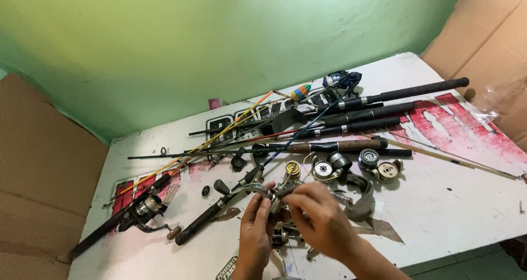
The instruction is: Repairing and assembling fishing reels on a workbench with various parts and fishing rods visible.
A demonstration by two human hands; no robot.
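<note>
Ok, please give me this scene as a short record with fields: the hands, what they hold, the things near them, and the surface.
left hand: grips the reel part from the left side
right hand: fingers on the same part from the right
held thing: metal fishing reel part, lifted just over the table
nearby reels: loose reel parts, behind the hands
rods: fishing rods, heaped across the far half
rod with reel: lies to the left
surface: white table with red print
walls: green wall, brown cardboard at the sides
</note>
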